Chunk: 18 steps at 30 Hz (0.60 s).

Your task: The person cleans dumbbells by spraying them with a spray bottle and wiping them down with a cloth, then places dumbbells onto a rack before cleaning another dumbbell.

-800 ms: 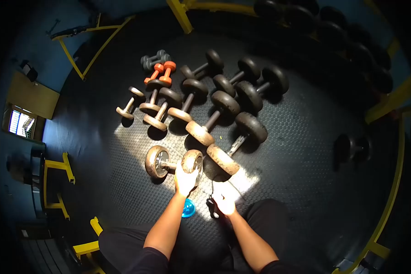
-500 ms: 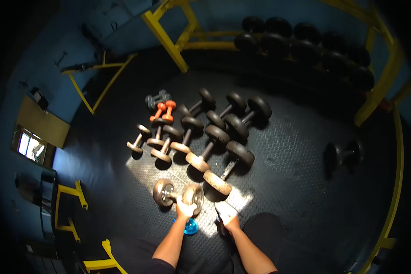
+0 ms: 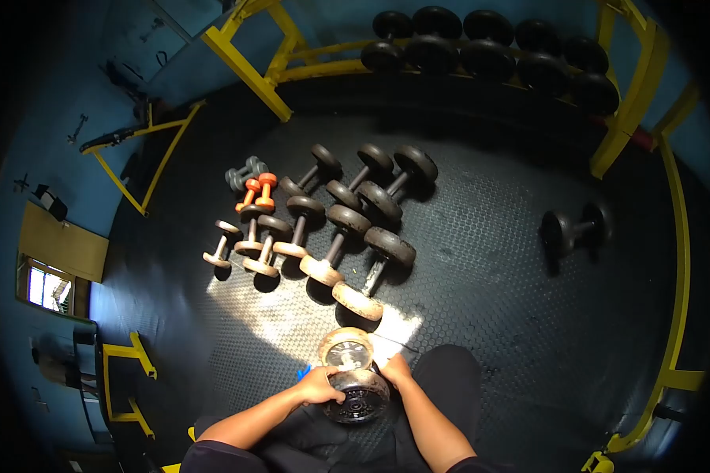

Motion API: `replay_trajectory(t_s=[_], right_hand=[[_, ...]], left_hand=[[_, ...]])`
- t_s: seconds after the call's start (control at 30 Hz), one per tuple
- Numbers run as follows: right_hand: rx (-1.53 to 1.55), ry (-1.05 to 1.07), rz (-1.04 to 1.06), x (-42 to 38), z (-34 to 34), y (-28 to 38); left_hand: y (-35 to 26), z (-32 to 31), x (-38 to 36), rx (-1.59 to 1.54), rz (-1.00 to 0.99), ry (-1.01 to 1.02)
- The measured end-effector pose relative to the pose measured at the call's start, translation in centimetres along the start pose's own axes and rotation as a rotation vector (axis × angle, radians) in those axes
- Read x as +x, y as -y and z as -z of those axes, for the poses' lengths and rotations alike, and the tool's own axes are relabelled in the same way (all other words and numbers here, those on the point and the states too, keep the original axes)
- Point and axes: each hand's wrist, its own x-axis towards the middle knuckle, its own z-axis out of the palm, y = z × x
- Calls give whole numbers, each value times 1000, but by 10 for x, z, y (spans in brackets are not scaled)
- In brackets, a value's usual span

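Note:
My left hand [image 3: 320, 385] is closed on a worn dumbbell [image 3: 359, 398], with the thumb over its near weight. The dumbbell is turned lengthwise toward me above the floor. Its far weight is sunlit and its near weight is in shade. My right hand [image 3: 394, 369] is beside the right side of the dumbbell, fingers curled in toward it. Glare and the weights hide the fingertips and whatever they hold. A small part of a blue object [image 3: 304, 372] shows behind my left wrist.
Several black dumbbells [image 3: 390, 247] lie in rows ahead, with small orange dumbbells [image 3: 267, 191] and grey ones [image 3: 246, 173] at the far left. One more dumbbell [image 3: 577, 229] lies at the right. A yellow rack [image 3: 323, 71] holds dumbbells at the back.
The dumbbell has come toward me and to the right, turned from sideways to lengthwise, with my left hand on it. My right hand is now close beside it. The view has shifted slightly.

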Motion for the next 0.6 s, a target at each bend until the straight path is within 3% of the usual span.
replay_trajectory(t_s=[0.03,0.1,0.17,0.23,0.27,0.3,0.37,0.43,0.5,0.53,0.6], right_hand=[[34,36,131,3,-5,-7],[-67,75,77,6,2,-13],[-41,-50,-99,3,17,0],[357,-284,-51,-4,33,13],[418,-306,-60,-3,46,14],[479,-328,-69,-2,57,11],[713,-222,-231,-41,92,51],[682,-69,-300,-75,117,68],[706,-73,-306,-114,128,94],[696,-80,-288,-118,131,93],[1036,51,-7,-130,143,86]], left_hand=[[-5,-1,-4,-180,14,79],[-6,-5,0,-414,27,171],[-14,-5,-1,-513,-28,202],[1,-4,12,-597,-97,193],[2,-4,9,-659,-67,129],[9,-6,13,-688,-181,48],[30,6,29,-547,-243,-53],[46,17,43,-455,-440,-292],[43,31,44,-650,-420,-302],[50,32,52,-612,-418,-314],[54,24,54,-594,-428,-333]])
